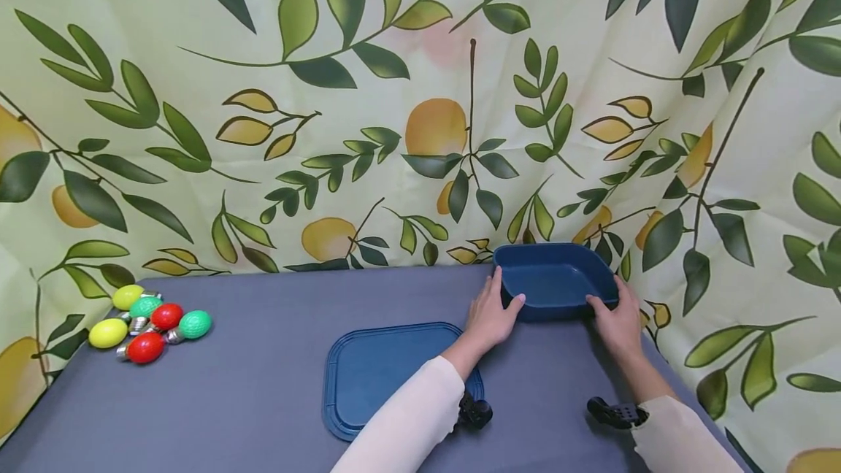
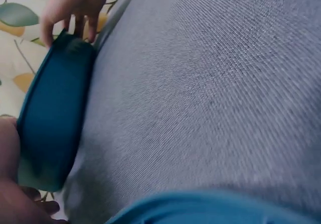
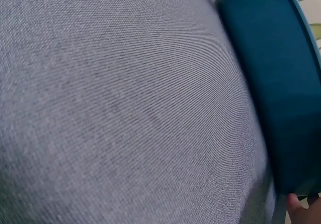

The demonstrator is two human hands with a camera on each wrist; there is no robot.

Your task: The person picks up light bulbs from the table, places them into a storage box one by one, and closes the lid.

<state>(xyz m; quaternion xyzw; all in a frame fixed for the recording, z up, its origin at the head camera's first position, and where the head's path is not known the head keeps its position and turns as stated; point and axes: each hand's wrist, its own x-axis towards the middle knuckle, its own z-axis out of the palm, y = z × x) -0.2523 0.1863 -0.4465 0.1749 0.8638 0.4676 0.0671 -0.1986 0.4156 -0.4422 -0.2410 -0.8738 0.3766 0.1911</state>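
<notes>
A dark blue rectangular container (image 1: 558, 312) with rounded corners and an open top sits at the back right of the table. My left hand (image 1: 489, 318) grips its left end, thumb over the front rim. On the right end, my right hand (image 1: 617, 318) holds it with the thumb at the near corner. Both hands also show at opposite ends of the container (image 2: 57, 108) in the left wrist view. In the right wrist view, only fingertips (image 3: 296, 209) appear at the container's lower end. A flat blue lid (image 1: 384, 367) lies in front, partly hidden by my left forearm.
At the table's far left lies a cluster of coloured bulbs (image 1: 146, 347), yellow, green and red with metal screw bases. A leaf-and-fruit patterned curtain (image 1: 368, 195) stands along the back and right. Grey-blue cloth (image 1: 263, 385) covers the table.
</notes>
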